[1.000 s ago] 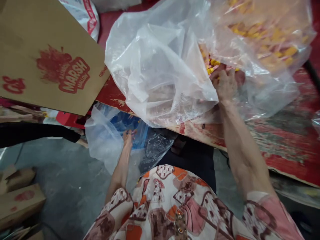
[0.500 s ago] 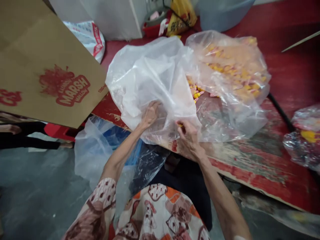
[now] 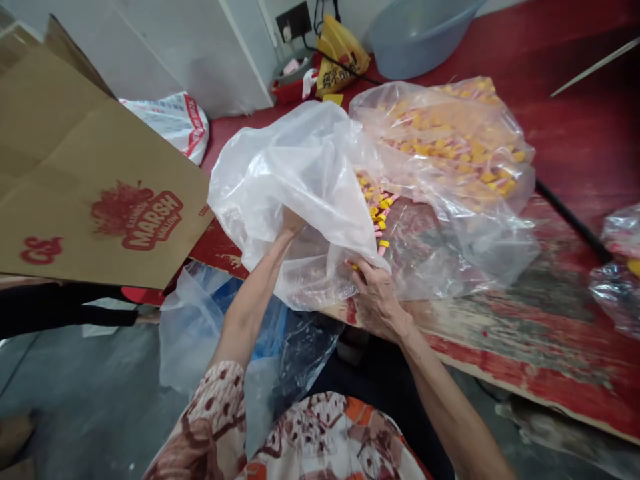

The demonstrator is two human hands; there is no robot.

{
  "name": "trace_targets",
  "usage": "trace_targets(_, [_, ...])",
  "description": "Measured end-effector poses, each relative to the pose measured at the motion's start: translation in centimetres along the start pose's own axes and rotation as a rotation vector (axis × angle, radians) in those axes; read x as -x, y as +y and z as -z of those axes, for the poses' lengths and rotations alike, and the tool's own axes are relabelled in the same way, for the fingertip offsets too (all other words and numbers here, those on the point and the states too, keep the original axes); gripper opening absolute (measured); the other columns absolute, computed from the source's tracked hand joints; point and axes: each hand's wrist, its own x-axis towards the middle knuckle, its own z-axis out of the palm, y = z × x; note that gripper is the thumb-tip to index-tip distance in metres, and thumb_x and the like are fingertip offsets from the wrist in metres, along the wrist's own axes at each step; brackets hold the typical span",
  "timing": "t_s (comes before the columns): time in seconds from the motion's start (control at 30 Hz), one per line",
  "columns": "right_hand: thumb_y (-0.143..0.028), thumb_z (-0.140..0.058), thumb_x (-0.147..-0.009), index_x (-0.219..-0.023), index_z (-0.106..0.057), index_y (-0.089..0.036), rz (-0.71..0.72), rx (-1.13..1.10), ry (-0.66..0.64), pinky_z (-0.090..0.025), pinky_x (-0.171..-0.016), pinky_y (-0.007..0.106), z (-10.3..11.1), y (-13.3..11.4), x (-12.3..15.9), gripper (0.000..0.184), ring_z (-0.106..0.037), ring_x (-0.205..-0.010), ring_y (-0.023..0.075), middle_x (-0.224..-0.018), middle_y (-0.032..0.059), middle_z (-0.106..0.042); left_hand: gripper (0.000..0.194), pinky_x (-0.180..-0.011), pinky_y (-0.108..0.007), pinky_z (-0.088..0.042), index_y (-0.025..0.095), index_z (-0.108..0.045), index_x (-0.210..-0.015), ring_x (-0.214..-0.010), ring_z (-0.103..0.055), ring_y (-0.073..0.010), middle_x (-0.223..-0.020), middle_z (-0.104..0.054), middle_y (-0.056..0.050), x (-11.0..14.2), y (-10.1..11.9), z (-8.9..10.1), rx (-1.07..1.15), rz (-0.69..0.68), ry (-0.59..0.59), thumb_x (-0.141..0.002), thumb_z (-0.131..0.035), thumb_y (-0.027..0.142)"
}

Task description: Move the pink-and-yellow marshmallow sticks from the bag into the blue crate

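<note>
A translucent white plastic bag (image 3: pixel 295 160) lies open on the red table in front of me. My left hand (image 3: pixel 292 223) is inside it up to the wrist; plastic hides the fingers, so what they hold cannot be told. At the bag's near right edge, my right hand (image 3: pixel 374 288) is closed on the plastic, with a small yellow piece showing by its fingertips. Several small pink pieces with yellow caps (image 3: pixel 381 212) lie loose just right of the bag. Many more fill a second clear bag (image 3: pixel 450 150) behind them.
A cardboard box (image 3: pixel 90 153) with red print stands at the left. Toward the back are a yellow bag (image 3: pixel 343 57) and a blue-grey basin (image 3: pixel 420 37). A black rod (image 3: pixel 573 220) lies at the right. A person's dark-clothed legs (image 3: pixel 65 310) show at the far left.
My left hand has gone deeper into the white bag and its fingers are now covered. My right hand keeps its grip at the edge. The view has shifted slightly.
</note>
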Motion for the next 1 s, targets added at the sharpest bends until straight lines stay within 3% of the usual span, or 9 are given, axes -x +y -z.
trace_targets(0.1, [-0.039, -0.055, -0.109, -0.124, -0.076, -0.022, -0.012, -0.002, 0.071, -0.054, -0.073, 0.035, 0.0, 0.1, 0.3, 0.031, -0.073, -0.080, 0.0256, -0.099, 0.0110, -0.081, 0.032, -0.106, -0.069, -0.056, 0.033, -0.071, -0.123, -0.126, -0.066, -0.0406, -0.112, -0.071, -0.010, -3.1, 0.4, -1.3, -0.003, 0.020, -0.002, -0.101, -0.071, 0.056])
trace_targets(0.2, [-0.054, -0.053, -0.112, -0.115, -0.073, -0.023, -0.004, -0.026, 0.154, -0.056, -0.080, 0.037, 0.4, 0.4, 0.3, 0.037, -0.072, -0.084, 0.0261, -0.099, 0.0112, -0.079, 0.024, -0.118, -0.062, -0.047, 0.024, -0.069, -0.119, -0.119, -0.065, -0.0330, -0.110, -0.071, -0.010, -3.5, 0.7, -2.0, 0.027, 0.015, 0.022, -0.108, -0.060, 0.043])
trace_targets(0.3, [-0.061, -0.046, -0.113, -0.104, -0.070, -0.023, -0.019, -0.053, 0.140, -0.055, -0.081, 0.039, 0.8, 0.3, 0.0, 0.046, -0.069, -0.087, 0.0270, -0.098, 0.0120, -0.077, 0.032, -0.111, -0.047, -0.051, 0.021, -0.061, -0.136, -0.108, -0.065, -0.0246, -0.109, -0.070, -0.008, -1.2, 1.0, -1.4, 0.184, 0.034, 0.065, -0.108, -0.055, 0.037])
trace_targets(0.4, [-0.067, -0.048, -0.110, -0.092, -0.066, -0.024, -0.069, -0.136, 0.146, -0.053, -0.079, 0.038, 1.5, -1.1, -0.5, 0.051, -0.066, -0.084, 0.0252, -0.092, 0.0101, -0.075, 0.040, -0.099, -0.036, -0.054, 0.021, -0.058, -0.135, -0.096, -0.067, -0.0201, -0.096, -0.067, -0.003, 1.6, 1.7, -0.2, 0.379, 0.059, 0.039, -0.102, -0.063, 0.045])
trace_targets(0.5, [-0.069, -0.062, -0.103, -0.099, -0.068, -0.024, -0.160, -0.355, 0.190, -0.052, -0.074, 0.035, 2.0, -3.7, -0.5, 0.046, -0.064, -0.078, 0.0212, -0.089, 0.0056, -0.074, 0.044, -0.095, -0.032, -0.055, 0.021, -0.064, -0.122, -0.100, -0.069, -0.0192, -0.106, -0.072, -0.006, 4.0, 3.4, 0.6, 0.481, 0.089, -0.047, -0.097, -0.072, 0.055])
trace_targets(0.57, [-0.070, -0.068, -0.098, -0.111, -0.068, -0.025, -0.213, -0.541, 0.152, -0.052, -0.070, 0.032, 2.0, -5.4, -0.2, 0.047, -0.064, -0.075, 0.0187, -0.088, 0.0023, -0.073, 0.045, -0.091, -0.031, -0.055, 0.020, -0.068, -0.117, -0.101, -0.071, -0.0198, -0.112, -0.075, -0.008, 5.2, 5.0, 0.6, 0.535, 0.100, -0.113, -0.094, -0.076, 0.058])
trace_targets(0.67, [-0.070, -0.074, -0.092, -0.114, -0.065, -0.026, -0.258, -0.757, 0.010, -0.050, -0.065, 0.029, 1.7, -6.8, 0.4, 0.050, -0.060, -0.067, 0.0152, -0.081, -0.0022, -0.070, 0.047, -0.082, -0.030, -0.056, 0.018, -0.072, -0.111, -0.095, -0.072, -0.0202, -0.106, -0.077, -0.008, 6.7, 7.3, -0.1, 0.629, 0.122, -0.211, -0.092, -0.080, 0.060])
trace_targets(0.83, [-0.073, -0.083, -0.081, -0.109, -0.067, -0.025, -0.449, -1.012, -0.095, -0.047, -0.059, 0.026, 1.9, -6.1, 0.3, 0.058, -0.058, -0.067, 0.0133, -0.087, -0.0021, -0.070, 0.049, -0.069, -0.027, -0.053, 0.017, -0.073, -0.109, -0.080, -0.069, -0.0164, -0.100, -0.078, -0.007, 8.3, 10.0, -1.8, 0.721, 0.166, -0.275, -0.092, -0.082, 0.063])
trace_targets(1.0, [-0.075, -0.070, -0.094, -0.096, -0.070, -0.020, -0.708, -1.278, -0.138, -0.057, -0.070, 0.028, 2.8, -5.6, -0.8, 0.056, -0.065, -0.084, 0.0163, -0.100, 0.0052, -0.071, 0.046, -0.086, -0.031, -0.060, 0.019, -0.072, -0.110, -0.094, -0.074, -0.0191, -0.108, -0.076, -0.007, 9.6, 12.7, -4.1, 0.743, 0.088, -0.330, -0.097, -0.079, 0.063])
